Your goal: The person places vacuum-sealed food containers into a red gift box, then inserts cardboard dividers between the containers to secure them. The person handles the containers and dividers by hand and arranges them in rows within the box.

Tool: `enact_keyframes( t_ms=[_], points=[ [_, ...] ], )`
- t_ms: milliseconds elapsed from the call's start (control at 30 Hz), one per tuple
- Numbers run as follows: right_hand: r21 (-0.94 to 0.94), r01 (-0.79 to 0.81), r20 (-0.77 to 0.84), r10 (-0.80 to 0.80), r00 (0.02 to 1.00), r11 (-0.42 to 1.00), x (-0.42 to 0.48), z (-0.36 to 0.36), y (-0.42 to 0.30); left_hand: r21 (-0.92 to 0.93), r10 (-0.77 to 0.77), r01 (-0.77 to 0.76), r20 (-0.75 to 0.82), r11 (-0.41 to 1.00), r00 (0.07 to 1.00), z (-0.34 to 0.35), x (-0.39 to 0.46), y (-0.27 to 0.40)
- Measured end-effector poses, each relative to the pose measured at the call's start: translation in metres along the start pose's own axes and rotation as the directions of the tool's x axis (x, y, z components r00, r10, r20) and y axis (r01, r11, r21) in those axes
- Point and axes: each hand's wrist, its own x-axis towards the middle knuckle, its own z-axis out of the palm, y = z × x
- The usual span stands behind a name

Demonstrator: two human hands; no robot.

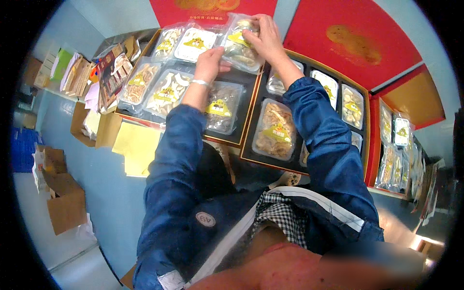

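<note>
My right hand [266, 40] grips the upper right side of a clear sealed pack of dried mushrooms [243, 52], tilted above the back right corner of the left gift box [244, 108]. At the pack's lower left edge are the fingertips of my left hand [210, 65]; whether they grip it is unclear. Below that hand lies a pack of dark dried fungus [223, 108]. A pack of pale slices [168, 90], a pack of brown strips [139, 83], a white-faced pack [195, 43] and another sliced pack [168, 43] rest in the same box.
A second gift box [250, 148] adjoins on the right, holding a tan mushroom pack [275, 128] and several others. Red lids [337, 40] stand behind. Farther right is a third filled box [373, 145]. Yellow sheets [136, 145], papers [112, 79] and a cardboard carton [67, 203] occupy the left.
</note>
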Motion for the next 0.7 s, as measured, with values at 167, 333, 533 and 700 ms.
enact_keyframes(
  t_ms=[167,333,533,700],
  points=[
    [-0.099,-0.030,0.071,0.037,0.997,0.995,-0.001,-0.099,-0.055,0.082,0.175,-0.178,0.039,0.981,0.984,0.002,-0.130,0.042],
    [0.366,-0.250,0.429,0.075,0.900,0.897,-0.099,-0.151,-0.152,-0.089,0.014,-0.020,-0.072,0.996,0.997,-0.021,-0.308,-0.017],
    [0.334,-0.363,0.605,0.098,0.790,0.870,-0.220,-0.165,-0.232,0.547,0.102,-0.017,-0.126,0.837,0.987,-0.070,-0.422,0.003],
    [0.345,-0.318,0.587,0.061,0.807,0.883,-0.228,-0.179,-0.260,0.832,0.328,-0.414,0.300,0.369,0.896,-0.032,-0.400,0.042]
  ],
)
